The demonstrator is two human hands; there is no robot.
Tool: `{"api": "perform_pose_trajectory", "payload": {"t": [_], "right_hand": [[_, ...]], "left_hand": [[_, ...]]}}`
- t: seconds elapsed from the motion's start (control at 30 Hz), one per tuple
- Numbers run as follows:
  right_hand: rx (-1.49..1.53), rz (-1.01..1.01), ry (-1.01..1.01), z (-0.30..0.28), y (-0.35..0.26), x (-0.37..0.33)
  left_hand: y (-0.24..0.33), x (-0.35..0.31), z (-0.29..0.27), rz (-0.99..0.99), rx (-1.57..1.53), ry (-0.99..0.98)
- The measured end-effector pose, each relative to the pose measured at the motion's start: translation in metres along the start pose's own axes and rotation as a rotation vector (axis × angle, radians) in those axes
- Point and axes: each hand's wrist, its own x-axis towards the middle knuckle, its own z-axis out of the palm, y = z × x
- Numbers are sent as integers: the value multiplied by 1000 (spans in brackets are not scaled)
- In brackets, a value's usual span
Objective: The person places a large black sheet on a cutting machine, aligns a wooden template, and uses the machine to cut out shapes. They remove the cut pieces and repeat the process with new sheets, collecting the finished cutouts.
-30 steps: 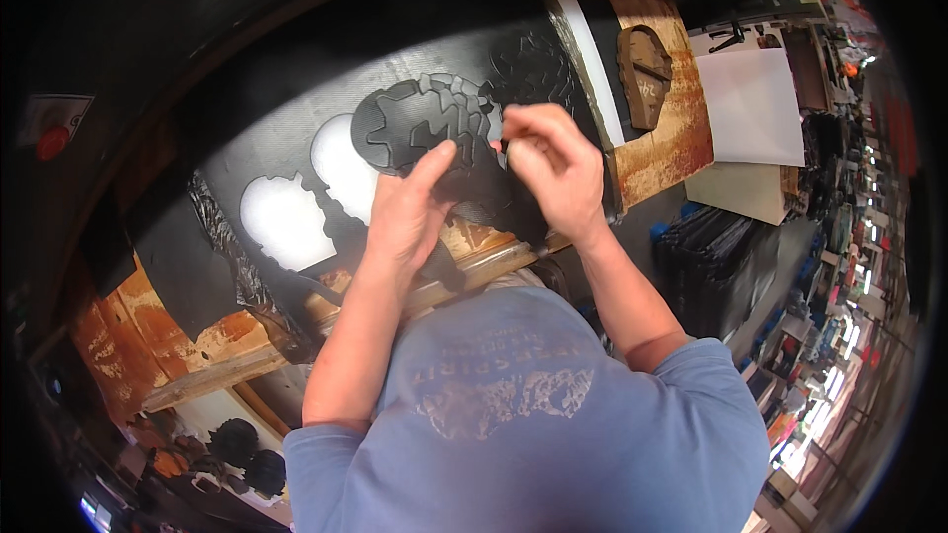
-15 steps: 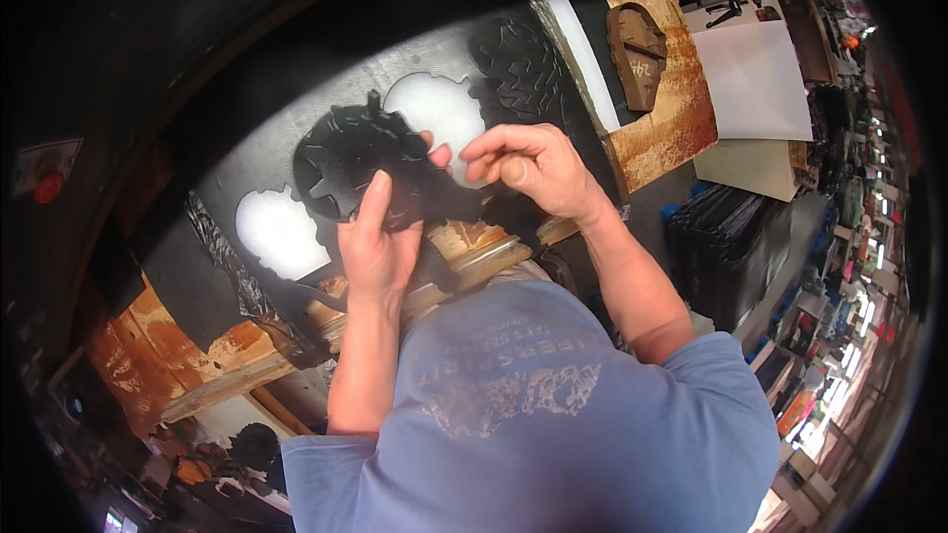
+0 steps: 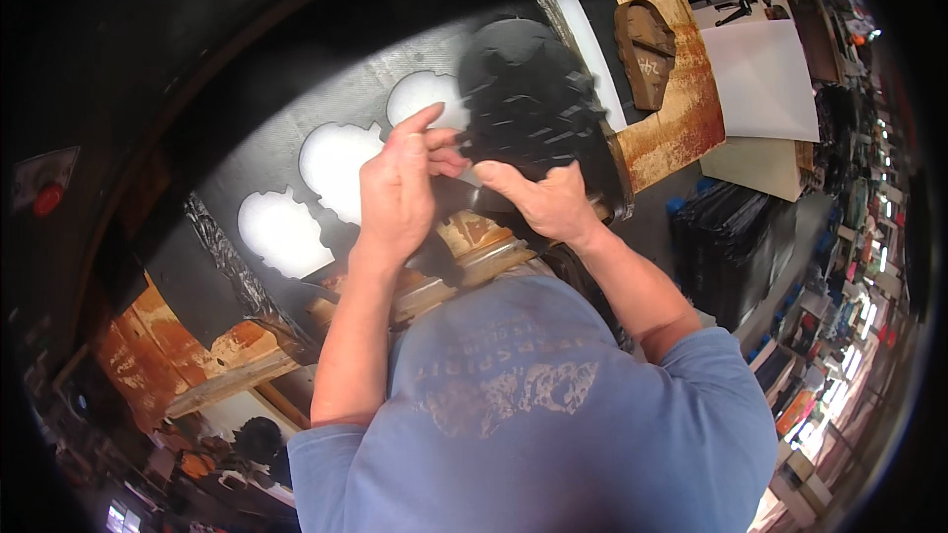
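Observation:
A thin black sheet (image 3: pixel 237 153) with a fine texture lies on the bench, and three rounded, notched holes in it show white (image 3: pixel 341 170). At its right end is a dark, notched cut-out piece (image 3: pixel 523 89), blurred by motion, over the sheet's right part. My right hand (image 3: pixel 553 199) grips the near edge of this piece, thumb to the left, its other fingers mostly hidden. My left hand (image 3: pixel 400 183) is raised over the holes with fingers apart, their tips close to the piece's left edge. Whether they touch it I cannot tell.
A brown shoe-sole-shaped block (image 3: pixel 647 54) rests on a rust-stained board (image 3: pixel 681 128) to the right. Beyond it is a white sheet (image 3: pixel 760 79). Below hangs a stack of black sheets (image 3: pixel 731 237). A wooden rail (image 3: pixel 474 266) runs along the bench's front.
The black cut-out piece has gone from my left hand to the right end of the sheet. My right hand now grips it, my left has opened, and a third white hole is uncovered.

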Motion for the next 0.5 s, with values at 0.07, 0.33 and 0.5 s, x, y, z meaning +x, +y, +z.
{"api": "perform_pose_trajectory", "payload": {"t": [0.07,0.33,0.5], "right_hand": [[-199,20,162,-1,-11,-6],[-29,-12,425,-111,-51,-13],[-42,-10,91,-84,-31,11]], "left_hand": [[-5,-3,5,149,274,27],[12,5,14,-11,204,101],[50,5,21,-417,-217,193]]}}
